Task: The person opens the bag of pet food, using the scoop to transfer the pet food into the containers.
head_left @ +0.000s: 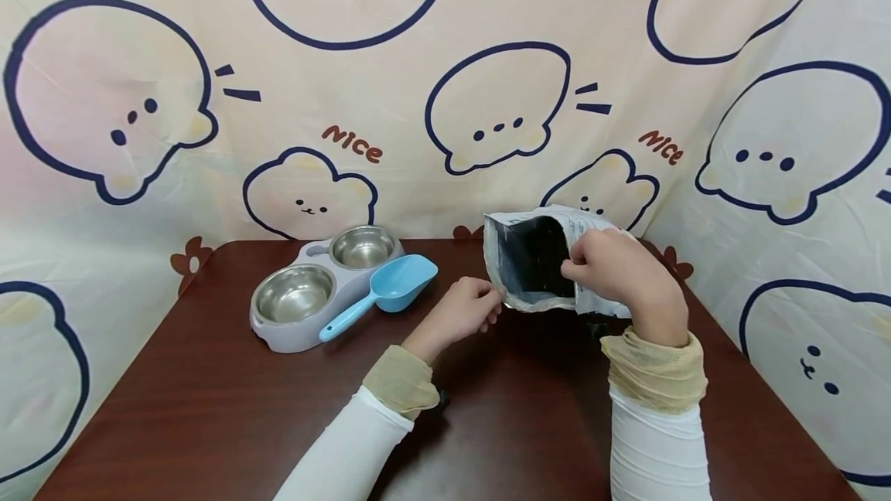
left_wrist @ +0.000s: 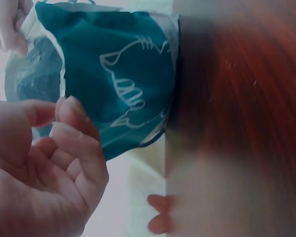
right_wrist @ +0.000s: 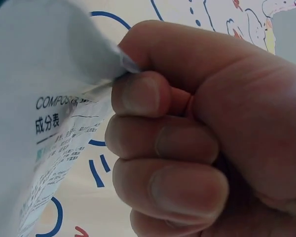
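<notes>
A cat-printed bag (head_left: 599, 301) stands on the table at the back right, its wide mouth facing me with dark contents inside. Its teal side (left_wrist: 118, 64) fills much of the left wrist view; white printed panels (right_wrist: 34, 64) show in the right wrist view. My left hand (head_left: 459, 308) pinches the near left of the bag's rim between thumb and forefinger. On the right side of the mouth, my right hand (head_left: 612, 269) pinches the rim with its other fingers curled.
Left of the bag sits a grey double pet-bowl stand (head_left: 288, 337) with two steel bowls. A light blue scoop (head_left: 404, 281) lies along its right side, its handle overlapping the stand. Behind the dark wooden table (head_left: 209, 400) hangs a cartoon-printed cloth (head_left: 397, 199).
</notes>
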Demonstrator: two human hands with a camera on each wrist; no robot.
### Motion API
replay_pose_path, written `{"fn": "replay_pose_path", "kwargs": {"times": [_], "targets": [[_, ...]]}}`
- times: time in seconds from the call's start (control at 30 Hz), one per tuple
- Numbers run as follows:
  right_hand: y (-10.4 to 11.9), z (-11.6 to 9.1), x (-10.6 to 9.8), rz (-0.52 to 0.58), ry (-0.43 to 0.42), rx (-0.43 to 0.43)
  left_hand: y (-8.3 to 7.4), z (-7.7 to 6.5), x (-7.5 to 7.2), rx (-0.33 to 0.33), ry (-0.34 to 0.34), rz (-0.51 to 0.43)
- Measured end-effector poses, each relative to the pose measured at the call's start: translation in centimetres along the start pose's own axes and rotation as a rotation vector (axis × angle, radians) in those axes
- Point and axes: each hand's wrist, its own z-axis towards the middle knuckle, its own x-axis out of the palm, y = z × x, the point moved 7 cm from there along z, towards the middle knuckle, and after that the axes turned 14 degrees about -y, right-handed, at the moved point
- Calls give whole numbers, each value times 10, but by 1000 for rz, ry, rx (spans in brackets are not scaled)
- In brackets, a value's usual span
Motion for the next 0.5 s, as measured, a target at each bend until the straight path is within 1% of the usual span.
{"fn": "replay_pose_path", "kwargs": {"times": [0.13,0.23,0.33,0.43,0.5], "targets": [[-1,-1,-1,8,0,-4,-9,0,-10,64,27,65],[-1,-1,-3,15,-3,-7,-20,0,-25,95,12,96],[-2,-1,-3,21,5,6,-34,-2,-46,118,-34,99],[-4,-2,-2,26,27,28,-45,-6,-73,153,-108,93],[-5,-2,0,31,40,43,-47,-11,-93,180,-159,104]]}}
